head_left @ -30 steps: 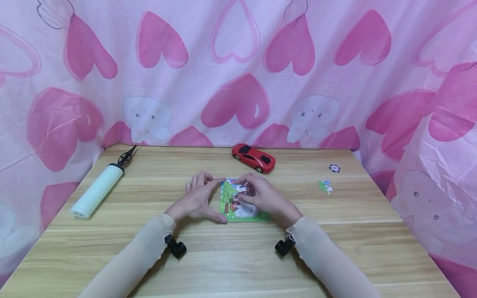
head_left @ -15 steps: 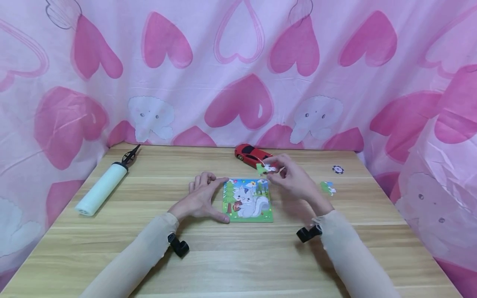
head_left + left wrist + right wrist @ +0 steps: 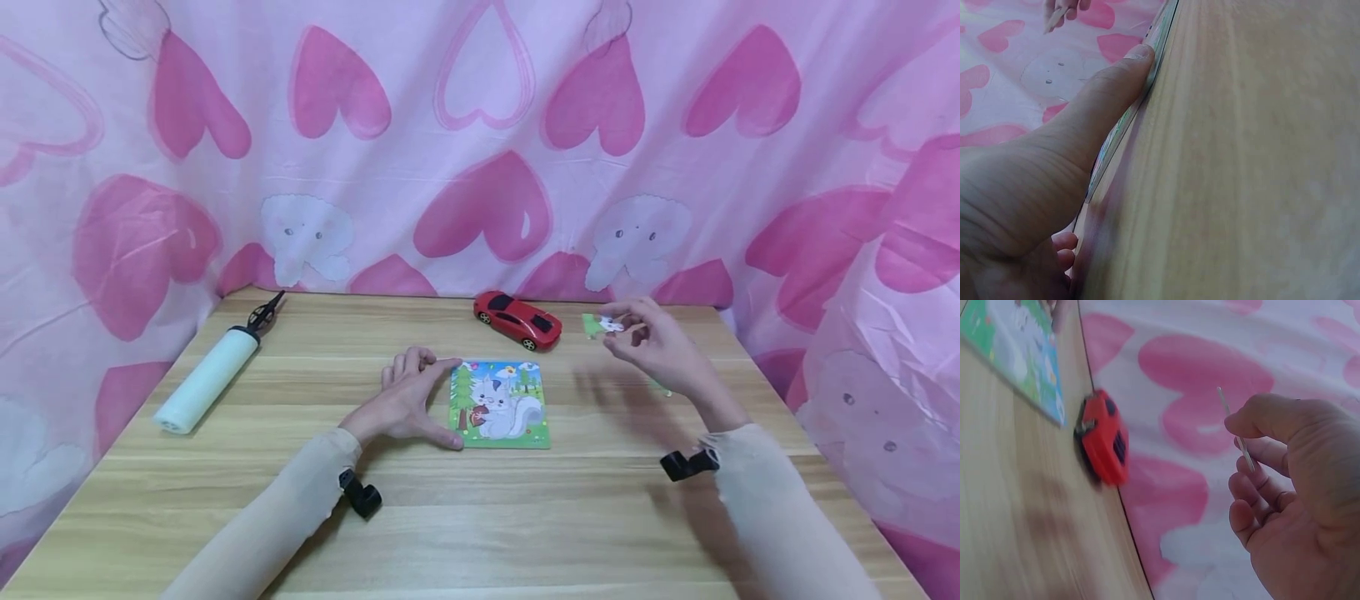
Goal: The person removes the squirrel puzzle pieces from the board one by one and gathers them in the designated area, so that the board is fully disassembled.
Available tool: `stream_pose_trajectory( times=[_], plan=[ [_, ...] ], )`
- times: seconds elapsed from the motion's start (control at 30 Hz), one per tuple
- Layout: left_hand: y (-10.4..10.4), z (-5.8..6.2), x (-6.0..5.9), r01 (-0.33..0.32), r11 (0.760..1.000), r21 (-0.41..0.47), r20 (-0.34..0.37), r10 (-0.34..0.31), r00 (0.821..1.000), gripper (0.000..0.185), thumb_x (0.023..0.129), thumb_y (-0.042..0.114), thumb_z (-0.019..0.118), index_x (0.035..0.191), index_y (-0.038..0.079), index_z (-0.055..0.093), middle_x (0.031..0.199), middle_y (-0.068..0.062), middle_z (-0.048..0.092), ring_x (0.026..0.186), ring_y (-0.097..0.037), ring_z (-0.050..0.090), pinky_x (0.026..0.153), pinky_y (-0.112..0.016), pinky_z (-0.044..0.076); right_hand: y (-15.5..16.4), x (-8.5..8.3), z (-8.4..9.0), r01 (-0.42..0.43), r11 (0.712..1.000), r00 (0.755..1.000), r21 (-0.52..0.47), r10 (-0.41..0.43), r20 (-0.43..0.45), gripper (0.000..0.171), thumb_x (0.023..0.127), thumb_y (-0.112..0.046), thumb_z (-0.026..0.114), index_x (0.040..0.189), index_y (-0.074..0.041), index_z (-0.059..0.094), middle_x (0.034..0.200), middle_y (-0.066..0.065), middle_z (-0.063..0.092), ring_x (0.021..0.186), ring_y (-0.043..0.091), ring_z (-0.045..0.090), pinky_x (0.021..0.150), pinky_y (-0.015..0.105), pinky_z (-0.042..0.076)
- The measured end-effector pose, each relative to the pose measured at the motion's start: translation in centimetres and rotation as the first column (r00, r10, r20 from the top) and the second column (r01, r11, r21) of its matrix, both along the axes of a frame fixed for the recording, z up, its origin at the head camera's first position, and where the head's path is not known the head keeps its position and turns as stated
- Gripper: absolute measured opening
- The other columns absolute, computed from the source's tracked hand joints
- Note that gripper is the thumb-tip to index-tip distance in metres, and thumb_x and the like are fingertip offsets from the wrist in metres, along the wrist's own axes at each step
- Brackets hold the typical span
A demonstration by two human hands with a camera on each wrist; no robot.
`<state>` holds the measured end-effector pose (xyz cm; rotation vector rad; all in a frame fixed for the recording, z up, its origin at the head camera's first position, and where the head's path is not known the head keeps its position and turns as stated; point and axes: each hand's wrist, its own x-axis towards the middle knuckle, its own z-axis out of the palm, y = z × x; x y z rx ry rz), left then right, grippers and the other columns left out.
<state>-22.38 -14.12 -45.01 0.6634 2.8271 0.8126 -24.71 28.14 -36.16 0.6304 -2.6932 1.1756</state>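
Note:
A square picture puzzle (image 3: 498, 406) of a white squirrel lies flat on the table. My left hand (image 3: 405, 402) spans its left side, with straight thumb and index finger touching the near and far corners. In the left wrist view the thumb (image 3: 1107, 87) lies along the puzzle's edge. My right hand (image 3: 663, 346) is raised to the right of the puzzle and pinches a small green-and-white puzzle piece (image 3: 598, 325). Seen edge-on in the right wrist view, the thin piece (image 3: 1222, 400) sits between thumb and fingers. Another puzzle piece (image 3: 663, 388) is mostly hidden behind the right hand.
Behind the puzzle, a red toy car (image 3: 517, 320) stands near the table's back edge. A pale hand pump (image 3: 206, 382) with a black handle lies at the left. A pink heart-patterned curtain (image 3: 337, 217) hangs behind the wooden table (image 3: 480, 525).
The right hand has left the puzzle and moved right, carrying the pinched piece past the car. It now covers a small round thing seen earlier. The left hand keeps its place.

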Motion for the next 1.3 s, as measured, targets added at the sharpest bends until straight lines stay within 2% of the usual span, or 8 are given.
stream_pose_trajectory(
  times=[0.2,0.3,0.43,0.57,0.7,0.9,1.1,1.3],
  plan=[
    [0.0,0.1,0.0,0.006,1.0,0.002,-0.002,-0.006,1.0,0.136,0.063,0.072,0.102,0.174,0.024,0.04,0.161,-0.016,0.034,0.138,-0.036,0.03,0.101,-0.047,0.028,3.6,0.7,0.1,0.043,0.998,0.996,0.049,-0.039,-0.082,0.041,0.102,-0.008,0.082,0.142,-0.009,0.073,0.127,0.01,0.067,0.108,0.018,0.062,0.084,0.016,0.049],
    [0.0,0.1,0.0,0.007,1.0,0.006,0.001,-0.007,1.0,0.135,0.063,0.071,0.102,0.174,0.024,0.04,0.161,-0.016,0.034,0.138,-0.036,0.03,0.101,-0.048,0.027,5.3,1.3,0.5,0.079,0.996,0.995,0.049,-0.075,-0.07,0.043,0.103,-0.008,0.08,0.145,-0.008,0.071,0.127,0.011,0.066,0.104,0.011,0.062,0.084,0.014,0.049],
    [0.0,0.0,0.0,0.008,1.0,0.014,0.0,-0.008,1.0,0.136,0.062,0.069,0.103,0.173,0.024,0.041,0.16,-0.016,0.034,0.137,-0.036,0.03,0.101,-0.048,0.027,7.2,2.1,0.8,0.135,0.991,0.99,0.022,-0.134,-0.03,0.046,0.105,-0.011,0.079,0.149,-0.008,0.068,0.128,0.01,0.061,0.099,0.01,0.059,0.08,0.016,0.048],
    [-0.1,-0.1,0.0,0.005,1.0,0.013,0.003,-0.005,1.0,0.138,0.061,0.071,0.103,0.174,0.023,0.04,0.16,-0.017,0.033,0.135,-0.035,0.03,0.101,-0.047,0.027,8.5,2.5,0.7,0.172,0.984,0.984,0.035,-0.171,-0.042,0.045,0.104,-0.013,0.081,0.147,-0.008,0.069,0.126,0.006,0.062,0.1,0.01,0.059,0.078,0.016,0.048],
    [0.0,-0.1,-0.1,0.006,1.0,0.001,0.007,-0.006,1.0,0.138,0.061,0.072,0.102,0.174,0.024,0.039,0.16,-0.016,0.033,0.135,-0.035,0.031,0.102,-0.046,0.027,9.6,2.9,0.2,0.152,0.987,0.987,0.046,-0.149,-0.061,0.044,0.102,-0.007,0.081,0.144,-0.004,0.07,0.123,0.006,0.064,0.104,0.006,0.059,0.081,0.013,0.048],
    [0.0,0.2,0.1,0.013,1.0,0.001,-0.001,-0.013,1.0,0.135,0.064,0.072,0.101,0.174,0.024,0.039,0.16,-0.017,0.034,0.135,-0.036,0.031,0.1,-0.046,0.027,10.8,3.6,-0.9,0.12,0.99,0.992,0.068,-0.118,-0.031,0.044,0.101,-0.007,0.082,0.144,-0.005,0.071,0.122,0.003,0.072,0.104,0.005,0.061,0.081,0.016,0.049],
    [0.0,0.3,0.2,0.016,1.0,0.009,-0.005,-0.016,1.0,0.135,0.064,0.07,0.102,0.174,0.024,0.04,0.16,-0.017,0.034,0.138,-0.036,0.03,0.101,-0.047,0.027,11.7,4.2,-2.9,0.065,0.997,0.998,0.051,-0.066,0.005,0.043,0.099,-0.002,0.082,0.141,-0.004,0.072,0.131,-0.006,0.071,0.105,0.006,0.063,0.083,0.018,0.049],
    [0.0,0.2,0.1,0.016,1.0,0.01,-0.008,-0.016,1.0,0.134,0.064,0.07,0.102,0.174,0.023,0.04,0.161,-0.017,0.034,0.139,-0.037,0.03,0.103,-0.049,0.028,12.1,5.0,-5.0,0.032,0.998,0.998,0.059,-0.034,0.044,0.046,0.096,-0.002,0.087,0.139,-0.005,0.074,0.124,0.003,0.074,0.102,0.007,0.065,0.081,0.02,0.054]
  ],
)
